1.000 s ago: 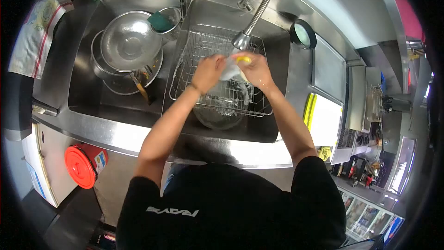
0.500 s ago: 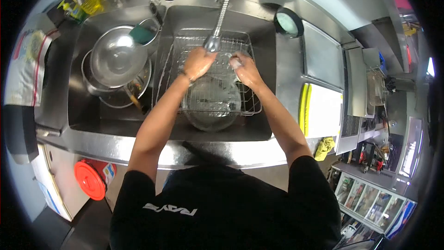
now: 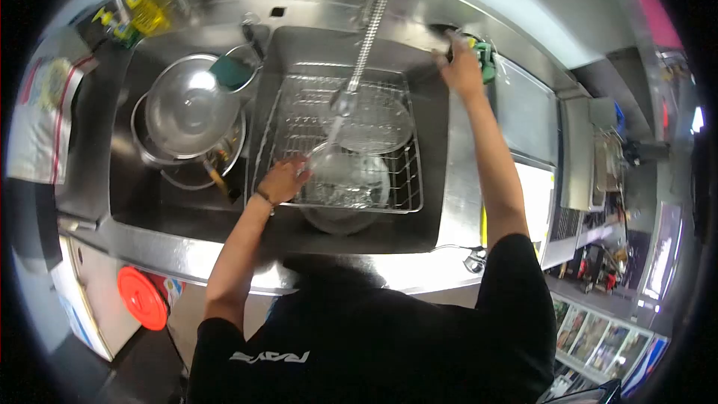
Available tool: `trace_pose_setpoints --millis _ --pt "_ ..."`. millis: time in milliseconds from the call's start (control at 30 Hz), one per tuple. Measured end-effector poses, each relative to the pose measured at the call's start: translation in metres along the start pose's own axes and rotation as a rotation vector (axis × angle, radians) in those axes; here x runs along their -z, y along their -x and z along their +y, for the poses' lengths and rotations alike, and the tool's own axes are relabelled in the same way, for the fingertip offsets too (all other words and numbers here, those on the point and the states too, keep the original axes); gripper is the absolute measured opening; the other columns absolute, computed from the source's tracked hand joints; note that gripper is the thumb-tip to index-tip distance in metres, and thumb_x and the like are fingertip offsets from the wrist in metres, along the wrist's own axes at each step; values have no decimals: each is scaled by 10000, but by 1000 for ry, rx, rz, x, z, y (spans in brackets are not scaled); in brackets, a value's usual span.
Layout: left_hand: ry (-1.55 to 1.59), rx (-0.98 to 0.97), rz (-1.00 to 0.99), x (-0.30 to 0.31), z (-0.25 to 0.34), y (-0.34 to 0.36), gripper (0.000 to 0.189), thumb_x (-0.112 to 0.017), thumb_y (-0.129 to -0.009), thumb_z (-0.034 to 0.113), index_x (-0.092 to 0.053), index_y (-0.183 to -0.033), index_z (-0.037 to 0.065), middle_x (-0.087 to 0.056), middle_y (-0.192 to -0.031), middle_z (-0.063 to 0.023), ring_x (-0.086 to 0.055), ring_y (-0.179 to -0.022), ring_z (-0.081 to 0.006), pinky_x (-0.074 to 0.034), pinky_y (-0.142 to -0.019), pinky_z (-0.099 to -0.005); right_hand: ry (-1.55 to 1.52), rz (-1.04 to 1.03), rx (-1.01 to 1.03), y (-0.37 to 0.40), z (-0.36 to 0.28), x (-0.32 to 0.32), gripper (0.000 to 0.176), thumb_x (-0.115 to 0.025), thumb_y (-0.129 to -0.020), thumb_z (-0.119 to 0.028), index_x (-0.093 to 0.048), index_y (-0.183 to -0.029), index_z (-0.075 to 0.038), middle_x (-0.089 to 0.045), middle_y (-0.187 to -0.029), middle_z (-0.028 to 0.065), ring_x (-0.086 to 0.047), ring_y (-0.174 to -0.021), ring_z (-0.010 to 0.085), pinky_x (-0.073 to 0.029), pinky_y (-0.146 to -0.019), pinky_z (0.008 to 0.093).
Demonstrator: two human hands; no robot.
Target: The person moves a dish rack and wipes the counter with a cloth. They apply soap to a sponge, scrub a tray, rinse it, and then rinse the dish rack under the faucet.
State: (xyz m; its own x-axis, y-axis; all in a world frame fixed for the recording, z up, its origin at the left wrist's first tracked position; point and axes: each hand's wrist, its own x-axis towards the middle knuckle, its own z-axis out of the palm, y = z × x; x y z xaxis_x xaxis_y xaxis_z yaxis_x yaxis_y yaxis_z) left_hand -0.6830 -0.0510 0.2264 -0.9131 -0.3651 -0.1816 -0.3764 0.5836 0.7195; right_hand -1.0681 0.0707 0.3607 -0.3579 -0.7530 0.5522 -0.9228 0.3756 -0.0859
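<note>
My left hand [image 3: 284, 179] is over the left front part of a wire rack [image 3: 366, 211] in the right sink basin, fingers stretched out and apart. Water runs from the hose faucet [image 3: 344, 102] onto the rack. A clear round piece [image 3: 378, 126] rests on the wires at the right, and a round bowl [image 3: 344, 222] shows beneath the front. At the back right of the counter, my right hand [image 3: 462, 71] reaches over a dark bowl, mostly hidden, its thumb and fingers apart. Beside those fingers is a green and yellow thing [image 3: 486, 61], perhaps a sponge.
In the left basin, a metal bowl [image 3: 191, 108] sits over a pan, with a green scouring pad [image 3: 232, 72] beside it. Soap bottles [image 3: 146, 15] stand at the back left. A metal tray [image 3: 523, 101] lies on the right counter. A red lid [image 3: 142, 298] is below left.
Both hands have left the spot under the faucet. My left hand moved down and left; my right hand moved up and right to the dark bowl, where a green and yellow thing now shows.
</note>
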Motion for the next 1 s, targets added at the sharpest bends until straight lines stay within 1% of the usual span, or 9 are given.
trace_pose_setpoints --millis 133,300,467,600,700,800,900,933,1000 --pt "12 -46 53 -14 -6 8 292 -488 -868 277 -592 -974 25 -613 -961 -182 -575 -923 -346 -454 -807 -439 -529 -856 -151 66 -147 -31 222 -585 -830 -214 -644 -979 -59 -655 -904 133 -630 -831 250 -464 -804 374" --pt "-233 64 -65 2 7 26 337 -432 -876 307 -621 -800 39 -627 -842 -150 -593 -842 -330 -478 -737 -442 -1384 -1061 -546 73 -186 -72 361 -527 -889 -359 -625 -971 -22 -651 -818 97 -627 -800 159 -496 -743 292" --pt "-286 179 96 5 14 42 264 -472 -838 277 -640 -805 77 -632 -776 -134 -608 -814 -299 -491 -711 -431 -717 -1339 -72 35 -212 -70 471 -475 -907 -403 -581 -1104 12 -631 -1046 114 -600 -937 182 -467 -830 305" --pt "-226 167 296 3 13 44 242 -519 -790 265 -637 -816 55 -626 -903 -148 -581 -931 -318 -463 -804 -412 -1267 -1187 -244 26 -229 -82 434 -473 -912 -385 -590 -1102 -13 -627 -1059 110 -589 -945 176 -463 -825 294" --pt "-318 42 469 3 14 52 245 -518 -788 236 -632 -847 27 -596 -1020 -166 -519 -1046 -332 -402 -901 -423 -781 -1106 -21 13 -240 -79 442 -473 -909 -385 -624 -1012 18 -669 -894 99 -615 -777 157 -480 -726 285" --pt "-419 21 473 0 4 60 271 -510 -801 232 -626 -915 16 -538 -1140 -193 -429 -1158 -351 -331 -974 -432 -1223 -704 -385 24 -222 -102 497 -488 -894 -431 -622 -967 42 -665 -857 101 -623 -765 166 -495 -711 279" --pt "-431 32 394 -1 -2 64 346 -500 -810 291 -614 -993 20 -470 -1238 -227 -361 -1230 -375 -278 -1020 -443 -1536 -1190 -451 56 -181 -110 517 -500 -882 -447 -615 -979 48 -659 -901 126 -633 -829 179 -502 -749 276" --pt "-431 35 376 -1 0 62 391 -491 -812 332 -603 -1025 23 -441 -1268 -248 -343 -1245 -388 -261 -1033 -452 -1046 -1224 -469 59 -190 -85 523 -501 -882 -443 -604 -991 58 -648 -932 153 -633 -859 188 -509 -773 278" --pt "-442 43 346 1 5 59 394 -494 -817 335 -598 -1044 31 -453 -1253 -241 -347 -1238 -393 -263 -1028 -465 -1092 -1077 -554 54 -193 -57 533 -496 -882 -448 -603 -989 63 -646 -934 160 -637 -847 194 -508 -785 283"
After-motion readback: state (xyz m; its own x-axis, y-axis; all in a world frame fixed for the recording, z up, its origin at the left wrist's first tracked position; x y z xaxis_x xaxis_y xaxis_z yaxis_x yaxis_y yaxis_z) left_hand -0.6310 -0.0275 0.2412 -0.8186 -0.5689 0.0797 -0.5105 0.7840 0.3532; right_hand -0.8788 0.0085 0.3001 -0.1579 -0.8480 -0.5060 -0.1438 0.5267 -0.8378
